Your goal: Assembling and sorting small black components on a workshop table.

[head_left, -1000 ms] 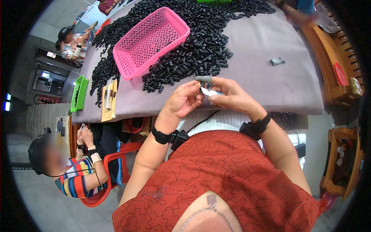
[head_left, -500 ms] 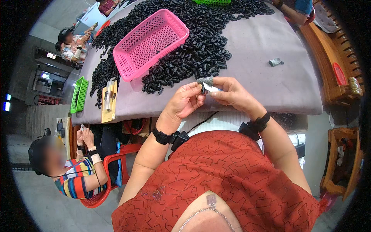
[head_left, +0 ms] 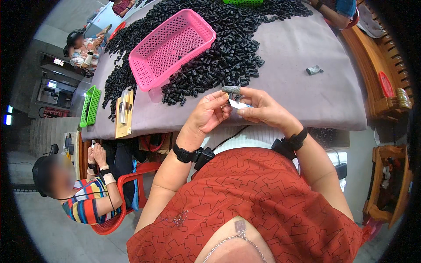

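Above the table's near edge, my left hand (head_left: 211, 110) is closed, thumb and forefinger pinching a small black piece (head_left: 235, 96) mostly hidden by fingers. Facing it, my right hand (head_left: 265, 108) is closed around a small knife with a whitish flat blade (head_left: 237, 104), whose tip points at my left fingertips. A grey finger sleeve (head_left: 231, 89) covers the tip of my right forefinger and reaches over the pinched piece. Just beyond my hands spreads a large heap of small black pieces (head_left: 232, 61).
On the heap sits a pink perforated basket (head_left: 151, 81). A green basket (head_left: 90, 106) and a clear tube (head_left: 124, 109) on a yellowish pad (head_left: 118, 130) are at left. Another grey sleeve (head_left: 314, 70) lies right on the grey cloth (head_left: 289, 52). People work nearby, one seated left (head_left: 94, 199).
My right forefinger with its grey sleeve has lifted and straightened across the top of the piece. The black piece now shows less between the fingers; both hands stay in the same place.
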Available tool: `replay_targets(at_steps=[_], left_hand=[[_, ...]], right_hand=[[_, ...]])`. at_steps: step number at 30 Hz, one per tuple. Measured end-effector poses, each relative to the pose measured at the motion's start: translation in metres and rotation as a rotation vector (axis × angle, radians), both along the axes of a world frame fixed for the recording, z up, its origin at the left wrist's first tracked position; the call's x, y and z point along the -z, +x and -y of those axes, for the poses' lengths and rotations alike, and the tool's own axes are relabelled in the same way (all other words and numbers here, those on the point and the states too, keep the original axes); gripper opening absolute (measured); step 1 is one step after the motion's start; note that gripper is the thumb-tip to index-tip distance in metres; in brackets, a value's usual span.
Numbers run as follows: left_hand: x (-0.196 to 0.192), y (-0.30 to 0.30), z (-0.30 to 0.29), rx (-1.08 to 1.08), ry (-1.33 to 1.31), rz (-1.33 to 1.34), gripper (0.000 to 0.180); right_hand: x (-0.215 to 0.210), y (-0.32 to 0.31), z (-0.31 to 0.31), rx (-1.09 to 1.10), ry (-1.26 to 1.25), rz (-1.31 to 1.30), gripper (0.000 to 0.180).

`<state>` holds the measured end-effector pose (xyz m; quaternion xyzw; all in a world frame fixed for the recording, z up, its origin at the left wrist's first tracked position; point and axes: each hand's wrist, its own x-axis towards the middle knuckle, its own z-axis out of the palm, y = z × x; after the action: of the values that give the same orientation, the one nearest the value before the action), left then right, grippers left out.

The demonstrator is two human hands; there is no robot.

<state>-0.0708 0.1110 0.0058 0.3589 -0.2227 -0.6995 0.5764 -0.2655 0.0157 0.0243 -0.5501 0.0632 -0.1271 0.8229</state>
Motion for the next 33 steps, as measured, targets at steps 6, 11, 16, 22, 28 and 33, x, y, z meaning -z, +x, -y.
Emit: replay_targets(at_steps=[6, 11, 16, 22, 28, 33], left_hand=[[0.003, 0.002, 0.001, -0.010, 0.012, 0.034, 0.015], [0.000, 0.002, 0.001, 0.005, 0.022, 0.036, 0.013], [-0.011, 0.023, 0.008, -0.096, -0.030, 0.103, 0.011], [-0.051, 0.106, 0.042, -0.427, -0.164, 0.051, 0.019], [-0.063, 0.091, 0.039, -0.637, -0.190, 0.525, 0.027], [-0.032, 0.033, 0.031, -0.198, -0.140, 0.969, 0.019]], right_hand=[[-0.003, 0.002, 0.000, 0.073, -0.001, -0.051, 0.043], [0.003, 0.003, 0.007, 0.074, -0.055, -0.054, 0.037], [0.005, 0.001, 0.010, 0.339, -0.055, -0.047, 0.030], [0.013, -0.001, 0.021, 0.451, 0.008, -0.039, 0.025], [0.013, 0.000, 0.022, 0.441, -0.028, -0.064, 0.025], [0.010, 0.000, 0.021, 0.420, -0.050, -0.065, 0.028]])
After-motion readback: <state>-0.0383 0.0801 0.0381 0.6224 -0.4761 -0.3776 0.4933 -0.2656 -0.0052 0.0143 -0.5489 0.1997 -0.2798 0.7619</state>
